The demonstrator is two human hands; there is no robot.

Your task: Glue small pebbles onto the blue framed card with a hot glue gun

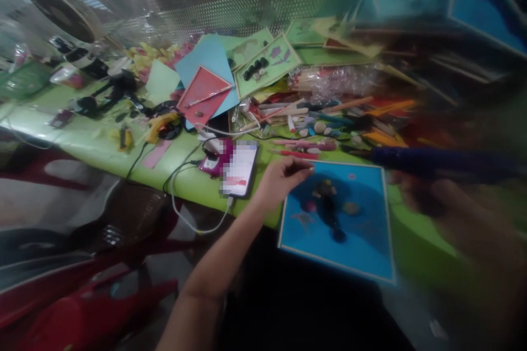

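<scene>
green table (pixel 82 132), cluttered below a mesh wall (pixel 247 19), and at its near edge, the blue board (pixel 364 247)! left hand (pixel 283 178) bunched by its far-left corner, can't tell if gripping; right hand (pixel 465 211), badly smeared, clutches a dark-blue tool (pixel 428 163), far end unreadable.

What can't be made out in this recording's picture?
Right hand, head view: blur hides its grip.
Dark tool, head view: blurred, kind unclear.
Phone, head view: pixelation hides screen text.
Left hand, head view: fingertips too small to tell whether they pinch anything.
</scene>
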